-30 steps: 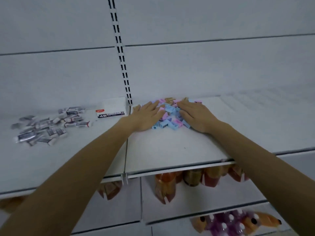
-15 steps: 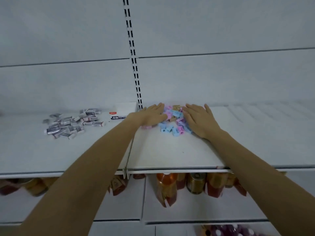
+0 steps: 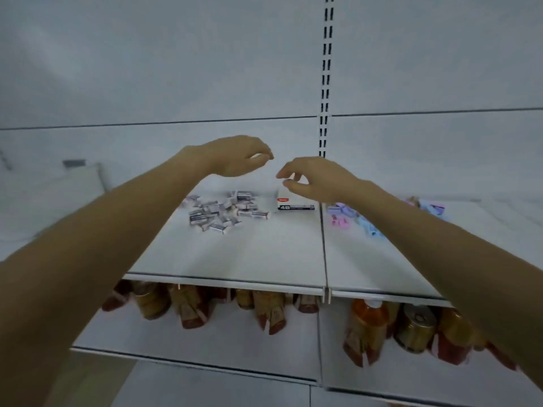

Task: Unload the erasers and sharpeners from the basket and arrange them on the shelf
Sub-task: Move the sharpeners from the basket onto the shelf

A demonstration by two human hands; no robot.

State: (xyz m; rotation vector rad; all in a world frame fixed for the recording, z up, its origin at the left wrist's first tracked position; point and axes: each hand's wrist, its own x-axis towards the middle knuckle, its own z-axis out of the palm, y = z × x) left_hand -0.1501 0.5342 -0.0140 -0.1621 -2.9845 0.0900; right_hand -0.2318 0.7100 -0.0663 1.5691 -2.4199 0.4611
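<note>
A loose heap of small wrapped erasers (image 3: 224,212) lies on the white shelf (image 3: 264,254), left of a white eraser box marked 4B (image 3: 295,204). Pastel blue, pink and purple sharpeners (image 3: 352,217) are scattered on the adjoining shelf panel to the right, partly hidden by my right forearm. My left hand (image 3: 238,155) hovers above the erasers with fingers loosely curled, holding nothing. My right hand (image 3: 311,179) hangs just above the box, fingers loosely curled and empty. No basket is in view.
A slotted upright (image 3: 324,83) runs up the back wall between the two shelf panels. Below, a lower shelf holds bottles and cans of amber drinks (image 3: 370,327). A white panel (image 3: 58,186) stands at the far left.
Both hands lifted off the sharpener pile and swung left, now raised over the erasers and box. The view has turned left too.
</note>
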